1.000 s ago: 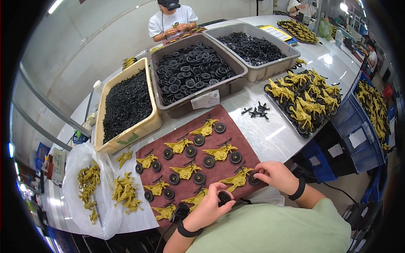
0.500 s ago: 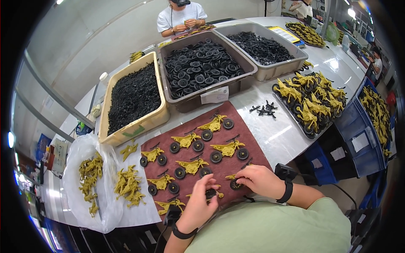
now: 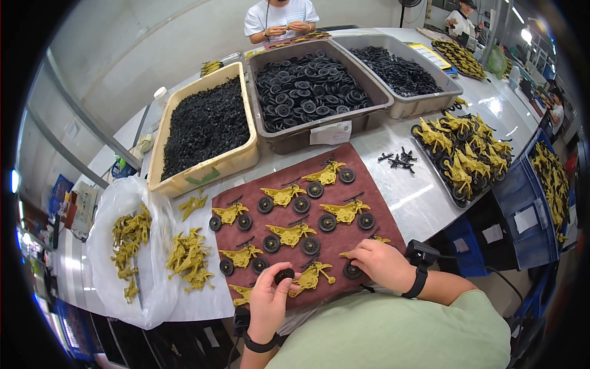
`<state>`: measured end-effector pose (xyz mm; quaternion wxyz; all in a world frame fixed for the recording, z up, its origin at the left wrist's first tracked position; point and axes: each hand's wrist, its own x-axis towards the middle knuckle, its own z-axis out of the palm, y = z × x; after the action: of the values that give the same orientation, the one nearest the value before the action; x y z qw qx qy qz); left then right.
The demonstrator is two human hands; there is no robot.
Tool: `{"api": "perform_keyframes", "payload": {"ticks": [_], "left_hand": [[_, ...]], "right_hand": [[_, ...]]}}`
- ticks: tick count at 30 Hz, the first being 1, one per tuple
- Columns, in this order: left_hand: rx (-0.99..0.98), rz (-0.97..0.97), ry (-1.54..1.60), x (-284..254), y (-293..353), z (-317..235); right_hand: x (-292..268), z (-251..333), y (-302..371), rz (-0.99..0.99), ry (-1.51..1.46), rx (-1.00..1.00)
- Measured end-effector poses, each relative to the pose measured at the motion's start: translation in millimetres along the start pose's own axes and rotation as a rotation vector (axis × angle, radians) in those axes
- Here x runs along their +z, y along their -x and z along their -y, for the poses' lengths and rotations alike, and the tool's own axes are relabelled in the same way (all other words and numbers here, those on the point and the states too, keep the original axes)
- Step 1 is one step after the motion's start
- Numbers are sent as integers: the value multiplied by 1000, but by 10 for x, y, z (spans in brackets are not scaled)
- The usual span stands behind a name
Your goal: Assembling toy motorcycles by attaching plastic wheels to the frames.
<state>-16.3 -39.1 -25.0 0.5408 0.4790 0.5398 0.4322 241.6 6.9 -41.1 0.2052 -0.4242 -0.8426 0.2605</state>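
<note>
Between the thumb and fingers of my left hand (image 3: 269, 306) is a black spoked wheel (image 3: 284, 275), held just above the maroon mat (image 3: 381, 212). Right beside it lies a yellow toy motorcycle body (image 3: 312, 278) with no wheels on it. My right hand (image 3: 387, 265) is closed at a second toy motorcycle (image 3: 351, 269), its fingertips pinched by the body and one black wheel; the hand hides part of it. Rows of yellow toy motorcycles, most with two black wheels and a black handlebar, lie farther up the mat, such as one toy motorcycle (image 3: 291, 234) in the middle.
Beyond the mat stand a cream bin (image 3: 249, 154) of small black parts, a grey-brown bin (image 3: 375, 107) of wheels and a grey bin (image 3: 430, 101). Yellow bodies (image 3: 189, 258) and a plastic bag (image 3: 101, 252) lie left. Finished motorcycles (image 3: 461, 150) fill a tray right. A co-worker (image 3: 283, 21) sits opposite.
My left hand has moved left off the yellow body, now gripping a wheel in view. The right hand stays by its motorcycle. The whole view has shifted slightly.
</note>
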Motion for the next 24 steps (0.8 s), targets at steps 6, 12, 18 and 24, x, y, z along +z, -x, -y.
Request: {"api": "perform_keyframes", "payload": {"ticks": [6, 12, 18, 24], "left_hand": [[179, -30, -536, -114, 155, -37], [200, -36, -618, -101, 229, 133], [392, -38, -933, -102, 212, 252], [467, -32, -1034, -113, 227, 207]], "right_hand": [[-98, 23, -144, -109, -88, -16], [-458, -506, -947, -366, -37, -20], [-801, -1075, -1933, -718, 126, -102], [-1093, -1455, -2812, -402, 316, 290]]}}
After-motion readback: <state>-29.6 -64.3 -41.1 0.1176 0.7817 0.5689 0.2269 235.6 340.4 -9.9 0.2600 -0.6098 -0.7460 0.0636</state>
